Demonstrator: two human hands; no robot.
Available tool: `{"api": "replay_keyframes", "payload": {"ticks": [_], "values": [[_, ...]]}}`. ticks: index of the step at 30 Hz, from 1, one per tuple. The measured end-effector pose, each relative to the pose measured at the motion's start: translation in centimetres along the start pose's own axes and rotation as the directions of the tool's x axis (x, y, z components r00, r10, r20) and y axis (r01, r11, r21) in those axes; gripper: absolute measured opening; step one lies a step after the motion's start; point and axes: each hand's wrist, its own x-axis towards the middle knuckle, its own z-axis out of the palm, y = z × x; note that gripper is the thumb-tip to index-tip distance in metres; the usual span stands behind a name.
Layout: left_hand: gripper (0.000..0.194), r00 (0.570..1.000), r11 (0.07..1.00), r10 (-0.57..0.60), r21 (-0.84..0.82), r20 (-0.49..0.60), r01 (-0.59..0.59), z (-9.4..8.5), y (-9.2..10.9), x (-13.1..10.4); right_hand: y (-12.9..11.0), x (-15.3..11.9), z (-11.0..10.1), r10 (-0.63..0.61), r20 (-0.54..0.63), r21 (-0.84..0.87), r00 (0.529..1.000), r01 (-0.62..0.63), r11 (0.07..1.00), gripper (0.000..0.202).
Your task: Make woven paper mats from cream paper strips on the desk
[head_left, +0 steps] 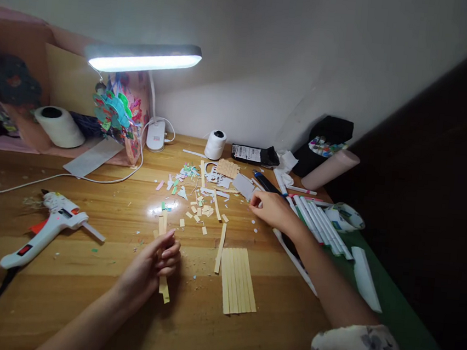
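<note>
My left hand (154,261) is closed around a pair of thin wooden strips (164,289), whose ends stick out above and below the fingers. My right hand (273,209) hovers over the right side of the table with its fingers curled together. Whatever is between those fingertips is too small to make out. Just beyond it lie a grey card piece (243,186) and a dark blue-and-black tool (266,182), partly covered by the hand. A panel of wooden strips side by side (240,281) lies between the hands, with a loose strip (220,249) beside it.
Paper and wood scraps (201,210) litter the middle. A glue gun (46,228) rests at left, its cord trailing forward. Several markers (321,227) lie at right. A lit lamp (145,59) overhangs the back, near a thread spool (215,144).
</note>
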Motion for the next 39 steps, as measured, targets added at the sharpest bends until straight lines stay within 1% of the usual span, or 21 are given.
{"api": "replay_keyframes", "payload": {"ticks": [2,4,5,7,8,9,12,14,15,16,17,18,19,21,23,25,27,30,34,37,39], "values": [[0.039,1.000,0.999,0.021,0.024,-0.002,-0.021,-0.2,-0.3,0.1,-1.3,-1.5,-0.8,-0.021,-0.008,0.062,1.000,0.021,0.998,0.009],[0.033,0.998,0.995,0.065,0.082,-0.023,-0.063,-0.4,-0.8,0.1,-3.4,-3.2,-0.9,-0.064,0.012,0.142,0.998,0.062,0.988,0.019],[0.032,0.996,0.990,0.087,0.118,-0.036,-0.082,-0.4,-1.2,0.1,-4.8,-4.2,-0.7,-0.107,0.002,0.224,0.994,0.104,0.969,0.022],[0.041,0.993,0.980,0.107,0.177,-0.053,-0.096,-0.2,-2.0,0.0,-7.7,-6.0,0.4,-0.227,-0.033,0.248,0.973,0.228,0.942,0.018],[0.044,0.993,0.977,0.105,0.192,-0.056,-0.093,0.1,-2.4,-0.1,-9.2,-6.8,1.2,-0.331,-0.051,0.209,0.942,0.334,0.919,0.014],[0.044,0.993,0.976,0.105,0.197,-0.059,-0.091,0.3,-2.7,-0.3,-10.5,-7.6,1.9,-0.446,-0.048,0.159,0.894,0.448,0.880,0.009],[0.036,0.984,0.971,0.146,0.206,-0.097,-0.124,0.9,-3.2,-0.8,-13.5,-8.7,3.3,-0.565,-0.004,0.148,0.825,0.560,0.816,0.005],[0.033,0.967,0.952,0.218,0.246,-0.131,-0.181,0.8,-3.0,-0.9,-14.3,-8.2,3.3,-0.616,0.040,0.172,0.787,0.602,0.780,0.015],[0.033,0.956,0.938,0.255,0.276,-0.144,-0.209,0.7,-2.9,-0.8,-14.4,-7.4,3.0,-0.623,0.071,0.194,0.779,0.602,0.775,0.021],[0.033,0.947,0.927,0.284,0.296,-0.149,-0.231,0.4,-2.7,-0.7,-14.3,-6.2,2.5,-0.621,0.106,0.231,0.777,0.588,0.775,0.024],[0.032,0.943,0.922,0.300,0.298,-0.145,-0.247,0.1,-2.5,-0.5,-14.0,-4.7,2.1,-0.555,0.138,0.278,0.820,0.506,0.817,0.024],[0.032,0.945,0.925,0.300,0.281,-0.132,-0.255,-0.2,-2.3,-0.3,-13.5,-2.9,1.8,-0.497,0.138,0.269,0.857,0.450,0.851,0.023],[0.031,0.950,0.933,0.292,0.250,-0.111,-0.258,-0.4,-2.1,0.0,-12.9,-0.9,1.5,-0.428,0.119,0.246,0.896,0.390,0.887,0.023],[0.033,0.963,0.950,0.264,0.187,-0.056,-0.250,-0.7,-1.8,0.3,-11.6,3.3,1.5,-0.218,0.049,0.162,0.975,0.208,0.965,0.024],[0.036,0.973,0.958,0.231,0.178,-0.017,-0.225,-0.7,-1.4,0.5,-10.5,7.0,2.2,-0.052,0.022,0.097,0.998,0.050,0.994,0.021],[0.039,0.978,0.958,0.210,0.203,-0.006,-0.205,-0.6,-0.9,0.5,-10.0,9.6,3.3,0.042,0.050,0.066,0.998,-0.045,0.997,0.024],[0.041,0.979,0.956,0.204,0.220,-0.016,-0.196,-0.5,-0.5,0.3,-9.9,10.9,4.2,0.094,0.081,0.059,0.992,-0.099,0.993,0.030],[0.041,0.980,0.959,0.195,0.217,-0.043,-0.181,-0.4,-0.1,0.1,-10.1,11.4,4.7,0.120,0.113,0.090,0.986,-0.131,0.987,0.032],[0.041,0.972,0.966,0.197,0.194,-0.131,-0.170,-0.2,-0.1,-0.2,-10.2,10.4,3.6,0.098,0.085,0.196,0.992,-0.113,0.974,0.024],[0.034,0.939,0.971,0.226,0.144,-0.260,-0.194,0.2,-0.1,-0.4,-10.6,7.6,2.4,0.010,0.028,0.325,1.000,-0.018,0.946,0.021],[0.031,0.927,0.971,0.236,0.100,-0.292,-0.216,0.5,-0.1,-0.4,-11.0,4.4,2.0,-0.095,0.045,0.425,0.994,0.067,0.903,0.017]]}}
